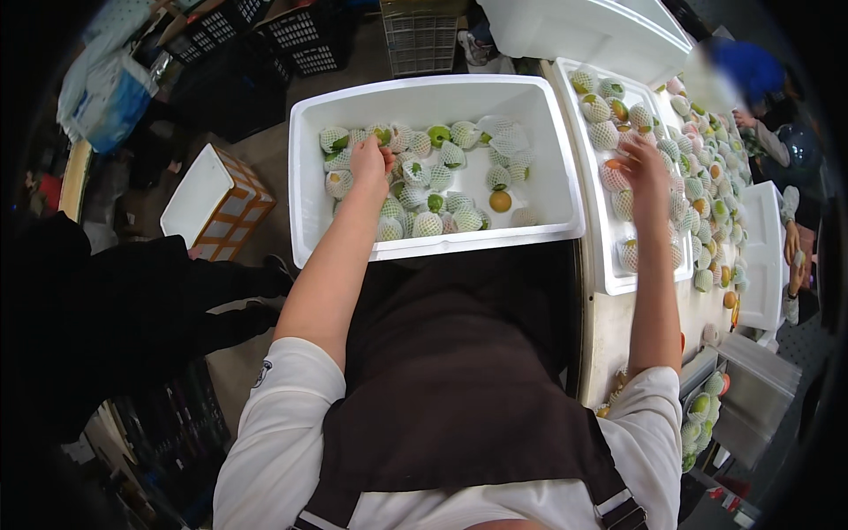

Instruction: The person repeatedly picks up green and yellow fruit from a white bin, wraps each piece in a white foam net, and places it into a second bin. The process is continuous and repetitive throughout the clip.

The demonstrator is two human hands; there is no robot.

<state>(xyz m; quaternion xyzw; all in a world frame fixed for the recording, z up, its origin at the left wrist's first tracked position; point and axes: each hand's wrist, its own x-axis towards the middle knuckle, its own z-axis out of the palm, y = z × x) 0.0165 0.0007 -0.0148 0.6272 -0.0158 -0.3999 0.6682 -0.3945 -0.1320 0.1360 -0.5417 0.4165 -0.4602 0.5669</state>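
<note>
In front of me the box (301, 181) is plain white, its fruit (427, 223) green and yellowish through pale diamond mesh, one bare piece (500, 201) dull orange. At right the tray (618, 281) is white too, and the tray fruit (612, 174) shows green, orange and red under similar netting. I wear a dark brown apron (477, 380) over a white shirt (283, 389), and at left a white bin (230, 210) is crossed by orange bands.
</note>
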